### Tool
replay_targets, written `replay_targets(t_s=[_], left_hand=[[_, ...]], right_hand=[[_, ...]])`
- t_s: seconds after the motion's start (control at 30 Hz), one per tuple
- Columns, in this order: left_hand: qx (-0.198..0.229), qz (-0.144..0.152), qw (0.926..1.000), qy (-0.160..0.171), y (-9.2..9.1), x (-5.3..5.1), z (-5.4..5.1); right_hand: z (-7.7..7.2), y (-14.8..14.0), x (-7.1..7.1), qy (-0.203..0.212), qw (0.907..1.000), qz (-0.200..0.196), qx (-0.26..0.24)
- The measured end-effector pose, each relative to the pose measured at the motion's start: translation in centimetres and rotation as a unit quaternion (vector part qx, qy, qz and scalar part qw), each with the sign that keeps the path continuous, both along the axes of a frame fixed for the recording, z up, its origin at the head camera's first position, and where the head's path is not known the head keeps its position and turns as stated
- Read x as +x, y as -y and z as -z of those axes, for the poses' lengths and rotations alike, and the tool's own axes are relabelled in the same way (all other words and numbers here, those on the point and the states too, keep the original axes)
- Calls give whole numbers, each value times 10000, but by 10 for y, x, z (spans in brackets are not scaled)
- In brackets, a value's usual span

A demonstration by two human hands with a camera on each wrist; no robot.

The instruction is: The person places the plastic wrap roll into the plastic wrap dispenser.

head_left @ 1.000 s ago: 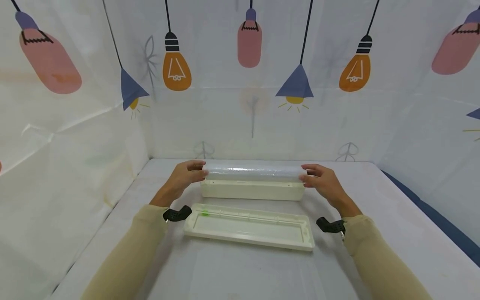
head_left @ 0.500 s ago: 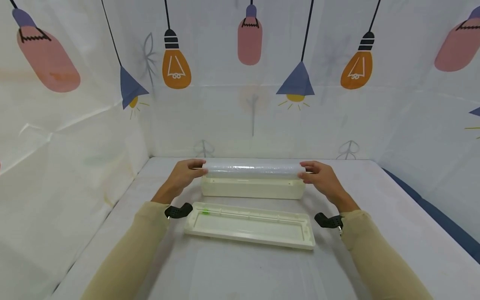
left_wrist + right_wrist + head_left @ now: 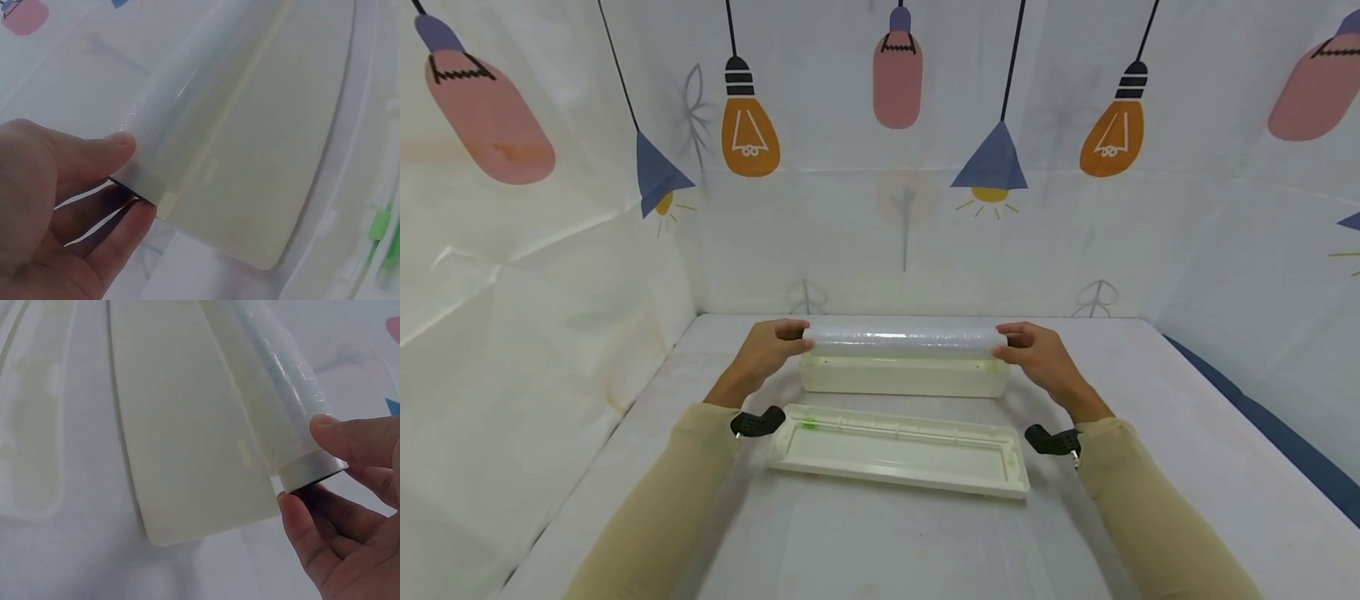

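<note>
holding one roll [image 3: 902,338], perhaps plastic

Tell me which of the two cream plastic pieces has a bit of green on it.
The flat, shallow piece lying in front of the deeper box. A small green part sits near its left end; the box shows none.

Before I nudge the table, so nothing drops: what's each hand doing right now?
Left hand: holding the film roll by its left end.
Right hand: holding the film roll by its right end.
</note>
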State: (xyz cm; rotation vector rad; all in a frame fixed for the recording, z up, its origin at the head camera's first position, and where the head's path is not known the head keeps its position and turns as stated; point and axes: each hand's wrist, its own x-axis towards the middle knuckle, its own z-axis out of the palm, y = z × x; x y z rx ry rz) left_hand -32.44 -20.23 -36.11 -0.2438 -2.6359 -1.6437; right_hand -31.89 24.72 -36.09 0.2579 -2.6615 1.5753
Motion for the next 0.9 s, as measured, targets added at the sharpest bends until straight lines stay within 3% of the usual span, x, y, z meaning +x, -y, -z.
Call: replay_targets(t_s=[0.4,0.9], left_hand=[[-280,62,9995,-121,-1,-2,0],[-95,101,9997,-178,-1,1,2]], right_hand=[[-2,2,2,-5,9999,6,114],[-1,2,3,-125,9996,-17,268]])
